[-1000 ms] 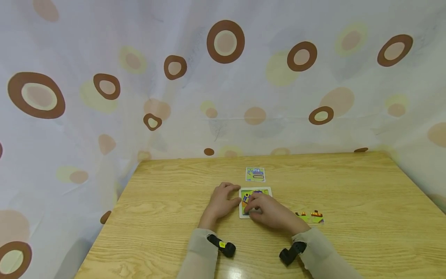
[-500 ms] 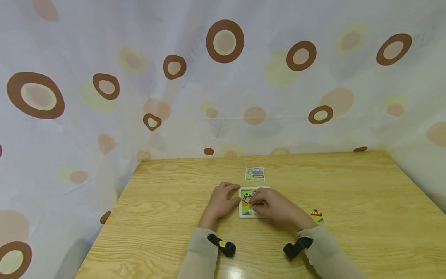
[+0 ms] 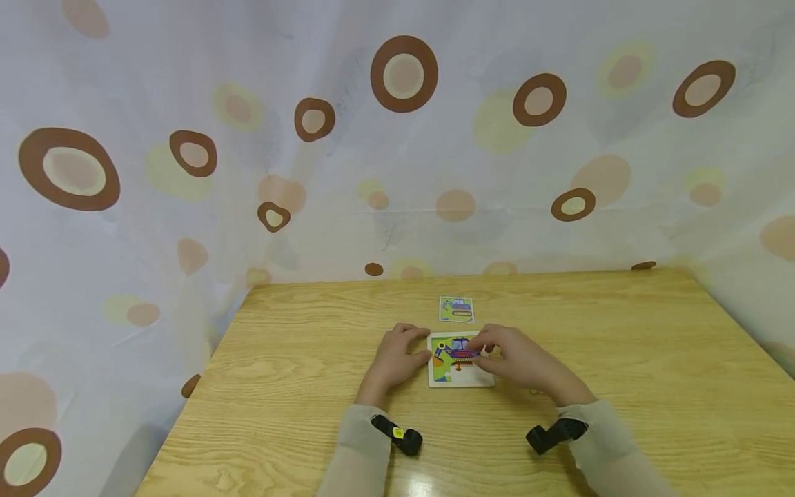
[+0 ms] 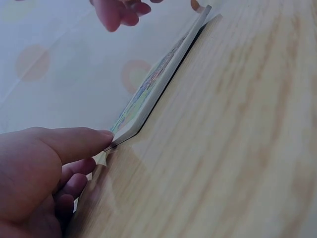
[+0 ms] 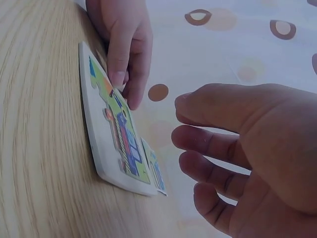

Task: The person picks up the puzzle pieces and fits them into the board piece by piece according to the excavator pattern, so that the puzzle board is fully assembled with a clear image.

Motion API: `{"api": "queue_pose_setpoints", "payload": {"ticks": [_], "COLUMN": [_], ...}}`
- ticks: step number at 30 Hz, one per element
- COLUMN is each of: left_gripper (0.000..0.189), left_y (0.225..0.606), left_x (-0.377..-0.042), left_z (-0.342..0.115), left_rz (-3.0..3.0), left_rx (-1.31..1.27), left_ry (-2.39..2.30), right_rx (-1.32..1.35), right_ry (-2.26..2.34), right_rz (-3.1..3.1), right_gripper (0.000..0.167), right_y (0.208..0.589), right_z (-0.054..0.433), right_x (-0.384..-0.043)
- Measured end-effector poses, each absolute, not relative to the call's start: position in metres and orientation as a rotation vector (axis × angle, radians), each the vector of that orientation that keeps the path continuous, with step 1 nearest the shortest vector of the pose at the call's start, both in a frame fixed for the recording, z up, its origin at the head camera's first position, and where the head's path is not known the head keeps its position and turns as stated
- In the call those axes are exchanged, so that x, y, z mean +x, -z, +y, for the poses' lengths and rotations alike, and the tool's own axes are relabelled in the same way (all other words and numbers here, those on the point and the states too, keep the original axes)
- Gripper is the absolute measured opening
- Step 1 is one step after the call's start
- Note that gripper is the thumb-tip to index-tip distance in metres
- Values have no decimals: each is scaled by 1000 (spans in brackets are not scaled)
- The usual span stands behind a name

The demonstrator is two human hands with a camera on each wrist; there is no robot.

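Just below the centre of the head view, the left hand (image 3: 393, 359) is bracing the left edge of the puzzle board (image 3: 459, 378) with thumb and fingertips, and the right hand (image 3: 518, 359) is now hovering at its right edge, fingers relaxed and grasping nothing. The loose pieces lying lower right of the board a second ago are gone. The vehicle picture is filling in, though a white gap is showing; a reference card (image 3: 456, 309) is lying just above.

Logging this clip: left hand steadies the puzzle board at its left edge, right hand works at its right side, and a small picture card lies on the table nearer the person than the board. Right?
One slip: the head view shows the small picture card lying beyond the puzzle board, farther from the person, not nearer. The left hand does steady the board's left edge and the right hand works at its right side.
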State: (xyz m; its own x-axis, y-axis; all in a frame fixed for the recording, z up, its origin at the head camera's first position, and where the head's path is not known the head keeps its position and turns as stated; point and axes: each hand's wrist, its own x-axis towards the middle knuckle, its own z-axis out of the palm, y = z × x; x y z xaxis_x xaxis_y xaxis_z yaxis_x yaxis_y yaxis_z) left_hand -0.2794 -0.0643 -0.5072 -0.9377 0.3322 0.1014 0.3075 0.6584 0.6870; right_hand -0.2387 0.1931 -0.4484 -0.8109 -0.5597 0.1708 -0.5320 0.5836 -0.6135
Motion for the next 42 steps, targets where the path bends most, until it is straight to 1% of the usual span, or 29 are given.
{"api": "queue_pose_setpoints", "payload": {"ticks": [16,27,42], "left_gripper": [43,43,43], "left_y": [506,505,511], "left_x": [-281,-279,-282], "left_z": [-63,-62,-65], "left_rz": [2834,2816,2827], "left_rx": [571,578,570], "left_ry": [-1159,-1167,-1167], "right_rx": [-929,-813,-768], "right_ry": [988,1010,1005], "right_rz": [2806,2798,2780], "right_gripper": [24,25,31], "right_y": [443,445,450], "right_z": [230,256,274], "right_x": [-231,-225,-226]}}
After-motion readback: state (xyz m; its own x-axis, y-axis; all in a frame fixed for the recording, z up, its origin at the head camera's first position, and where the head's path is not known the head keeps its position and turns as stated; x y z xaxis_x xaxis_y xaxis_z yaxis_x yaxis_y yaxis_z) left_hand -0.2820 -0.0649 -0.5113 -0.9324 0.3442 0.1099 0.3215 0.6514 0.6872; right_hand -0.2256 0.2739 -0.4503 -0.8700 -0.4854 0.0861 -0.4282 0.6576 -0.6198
